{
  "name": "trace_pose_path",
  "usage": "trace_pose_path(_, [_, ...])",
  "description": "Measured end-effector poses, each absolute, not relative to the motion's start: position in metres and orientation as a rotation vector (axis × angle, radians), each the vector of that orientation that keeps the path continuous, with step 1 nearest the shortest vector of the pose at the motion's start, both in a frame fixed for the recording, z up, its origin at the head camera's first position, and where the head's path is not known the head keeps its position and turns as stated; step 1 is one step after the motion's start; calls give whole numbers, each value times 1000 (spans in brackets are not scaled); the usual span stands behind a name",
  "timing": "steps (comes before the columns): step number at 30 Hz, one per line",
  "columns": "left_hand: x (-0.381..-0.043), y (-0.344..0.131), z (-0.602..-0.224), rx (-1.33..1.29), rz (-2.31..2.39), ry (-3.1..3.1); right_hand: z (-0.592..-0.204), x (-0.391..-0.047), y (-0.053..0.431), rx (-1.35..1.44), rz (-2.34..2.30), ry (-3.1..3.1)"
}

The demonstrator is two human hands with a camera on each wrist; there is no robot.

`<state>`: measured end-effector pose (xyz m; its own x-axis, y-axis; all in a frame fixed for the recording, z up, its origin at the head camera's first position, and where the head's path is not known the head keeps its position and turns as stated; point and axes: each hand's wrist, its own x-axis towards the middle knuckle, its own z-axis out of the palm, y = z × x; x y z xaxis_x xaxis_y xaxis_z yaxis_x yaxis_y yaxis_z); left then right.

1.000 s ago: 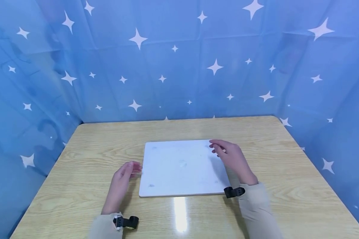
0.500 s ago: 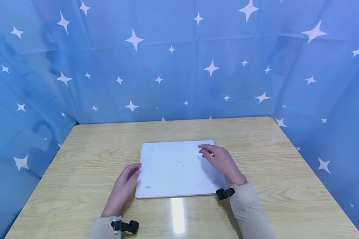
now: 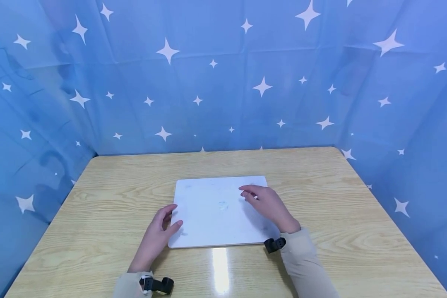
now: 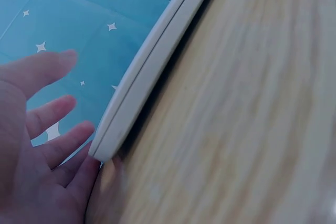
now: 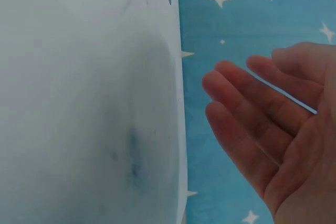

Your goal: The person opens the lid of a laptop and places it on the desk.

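Note:
A flat white board [image 3: 208, 223] with rounded corners and faint bluish smudges lies on the wooden table. Its side [image 4: 152, 72] shows a thin seam running lengthwise in the left wrist view. My left hand [image 3: 157, 231] is at the board's left edge, thumb spread from the fingers and reaching over the surface. In the left wrist view its lower fingers come right up to the board's near corner, with nothing gripped. Over the board's right part hovers my right hand [image 3: 266, 205], fingers loosely bent and holding nothing; its shadow falls on the white surface.
Around the board extends the wooden tabletop [image 3: 342, 223], with a bright light reflection [image 3: 220, 269] in front. A blue curtain [image 3: 208, 82] with white stars stands behind and along both sides. Each wrist wears a small black camera [image 3: 275, 245].
My right hand has moved left over the board and slightly nearer. The left thumb has spread away from the fingers and now overlaps the board's left edge. The whole view has shifted slightly.

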<state>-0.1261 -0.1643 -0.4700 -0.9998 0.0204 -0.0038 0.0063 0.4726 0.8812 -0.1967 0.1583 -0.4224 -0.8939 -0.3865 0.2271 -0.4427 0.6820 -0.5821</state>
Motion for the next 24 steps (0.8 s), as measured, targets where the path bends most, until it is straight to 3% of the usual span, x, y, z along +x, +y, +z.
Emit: trace_pose_path(24, [-121,-157,-473,275,1096,2969,-424,-191,143,796,1100,-2775])
